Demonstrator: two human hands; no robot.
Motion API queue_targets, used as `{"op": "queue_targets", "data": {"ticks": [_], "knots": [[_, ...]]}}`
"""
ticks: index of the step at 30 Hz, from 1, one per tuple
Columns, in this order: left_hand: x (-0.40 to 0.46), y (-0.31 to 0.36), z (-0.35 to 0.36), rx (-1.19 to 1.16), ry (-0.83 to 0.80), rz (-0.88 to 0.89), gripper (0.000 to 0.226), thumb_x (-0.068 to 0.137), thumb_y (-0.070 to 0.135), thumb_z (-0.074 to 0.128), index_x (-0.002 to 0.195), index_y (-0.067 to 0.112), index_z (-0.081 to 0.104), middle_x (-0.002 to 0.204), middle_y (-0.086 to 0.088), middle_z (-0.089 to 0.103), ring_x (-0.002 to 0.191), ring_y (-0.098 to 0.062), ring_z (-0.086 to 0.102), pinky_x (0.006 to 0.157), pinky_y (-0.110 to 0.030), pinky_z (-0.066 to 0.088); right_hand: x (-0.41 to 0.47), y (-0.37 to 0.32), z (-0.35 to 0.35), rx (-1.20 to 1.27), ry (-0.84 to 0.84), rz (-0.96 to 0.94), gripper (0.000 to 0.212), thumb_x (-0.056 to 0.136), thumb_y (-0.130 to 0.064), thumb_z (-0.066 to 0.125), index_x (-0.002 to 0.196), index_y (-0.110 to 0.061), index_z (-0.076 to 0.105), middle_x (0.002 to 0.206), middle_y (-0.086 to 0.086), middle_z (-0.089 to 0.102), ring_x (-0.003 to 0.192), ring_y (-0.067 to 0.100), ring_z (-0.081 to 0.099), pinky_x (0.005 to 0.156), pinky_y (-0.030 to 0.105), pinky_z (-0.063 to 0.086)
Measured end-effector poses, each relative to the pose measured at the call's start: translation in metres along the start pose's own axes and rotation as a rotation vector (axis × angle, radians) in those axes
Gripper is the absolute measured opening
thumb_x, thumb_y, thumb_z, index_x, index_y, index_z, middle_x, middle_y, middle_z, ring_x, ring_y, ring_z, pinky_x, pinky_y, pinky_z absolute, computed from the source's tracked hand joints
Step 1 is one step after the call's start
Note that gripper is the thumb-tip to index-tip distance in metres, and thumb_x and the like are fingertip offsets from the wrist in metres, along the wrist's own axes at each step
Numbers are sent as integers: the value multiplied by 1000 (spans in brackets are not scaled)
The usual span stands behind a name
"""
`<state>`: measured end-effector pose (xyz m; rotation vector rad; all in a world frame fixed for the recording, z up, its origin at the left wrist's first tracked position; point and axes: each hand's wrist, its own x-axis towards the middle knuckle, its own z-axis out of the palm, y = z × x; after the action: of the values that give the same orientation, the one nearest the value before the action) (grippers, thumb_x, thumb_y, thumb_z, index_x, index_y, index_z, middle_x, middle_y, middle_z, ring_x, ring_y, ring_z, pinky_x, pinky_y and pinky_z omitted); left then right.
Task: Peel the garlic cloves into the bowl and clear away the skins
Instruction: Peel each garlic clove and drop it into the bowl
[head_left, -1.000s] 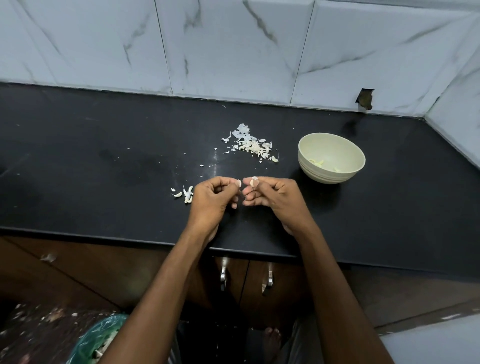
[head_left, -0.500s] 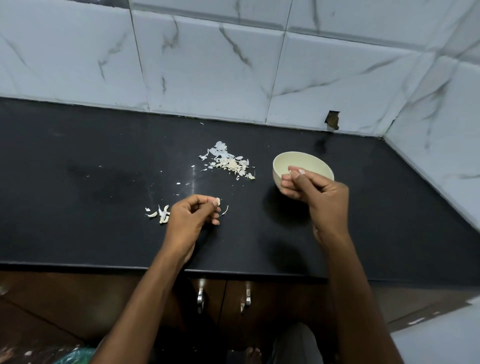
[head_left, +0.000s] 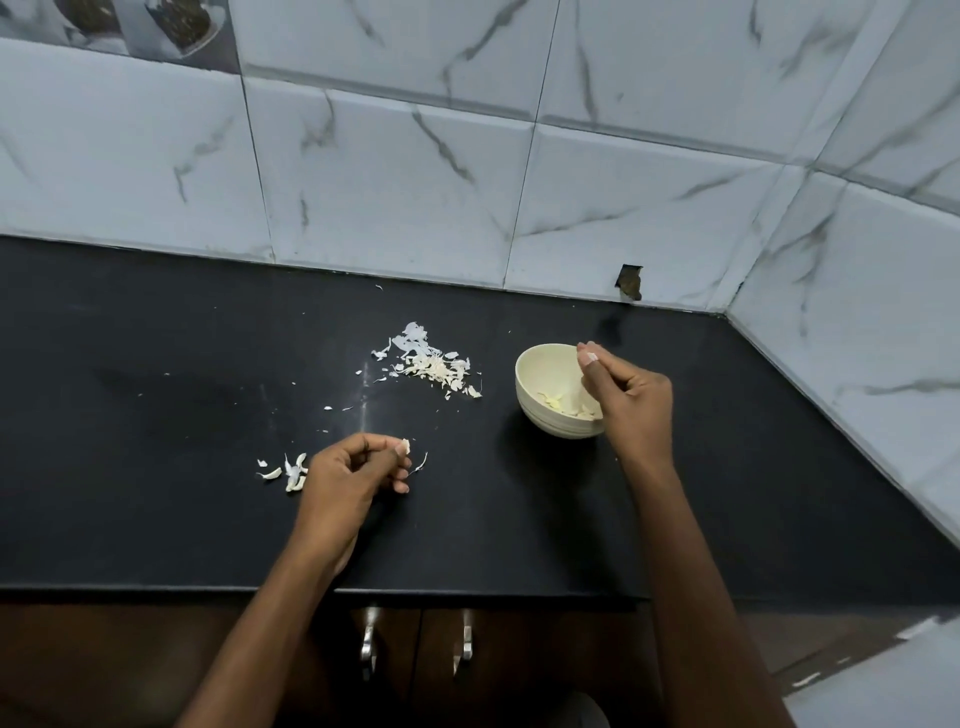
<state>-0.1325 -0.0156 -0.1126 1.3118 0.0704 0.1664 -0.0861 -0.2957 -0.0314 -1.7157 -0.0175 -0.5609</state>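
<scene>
A cream bowl (head_left: 525, 385) stands on the black counter (head_left: 156, 415) and holds a few peeled garlic cloves (head_left: 563, 406). My right hand (head_left: 631, 397) hovers over the bowl's right side, its fingertips pinched on what looks like a small pale clove. My left hand (head_left: 348, 470) rests low over the counter near the front and pinches a scrap of garlic skin (head_left: 405, 445) between thumb and fingers. A pile of garlic skins (head_left: 434, 366) lies left of the bowl. A few garlic pieces (head_left: 292, 472) lie just left of my left hand.
Loose skin flakes (head_left: 343, 408) are scattered between the pile and my left hand, and one sliver (head_left: 420, 463) lies right of it. Marble-look tiled walls close the back and right. Cabinet handles (head_left: 368, 649) sit under the counter edge.
My right hand has moved away from my left hand, rightward and back, and now sits over the bowl. My left hand stayed near the front, still pinching skin. The camera tilted up.
</scene>
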Motion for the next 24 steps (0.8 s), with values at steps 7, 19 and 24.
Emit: {"op": "queue_targets", "data": {"ticks": [7, 19, 24], "knots": [[6, 5, 9, 67, -24, 26, 9, 93, 4, 73, 94, -5, 73, 77, -14, 71, 66, -19, 62, 59, -26, 57, -14, -19, 34, -200, -92, -288, 12, 88, -23, 84, 98, -17, 85, 95, -10, 80, 88, 7, 74, 83, 34, 60], [43, -2, -2, 518, 79, 221, 18, 87, 3, 80, 98, 18, 83, 94, 3, 70, 82, -2, 67, 83, -28, 56, -19, 12, 123, -704, -412, -538, 24, 81, -4, 75, 82, -26, 83, 101, -5, 59, 100, 24, 52, 79, 41, 54], [42, -1, -5, 514, 169, 211, 10, 79, 17, 89, 81, 20, 79, 84, -2, 71, 70, -4, 61, 71, -19, 48, -15, 8, 119, -735, -381, -469, 22, 74, -36, 92, 85, -26, 76, 103, -3, 53, 98, 23, 52, 80, 39, 51]]}}
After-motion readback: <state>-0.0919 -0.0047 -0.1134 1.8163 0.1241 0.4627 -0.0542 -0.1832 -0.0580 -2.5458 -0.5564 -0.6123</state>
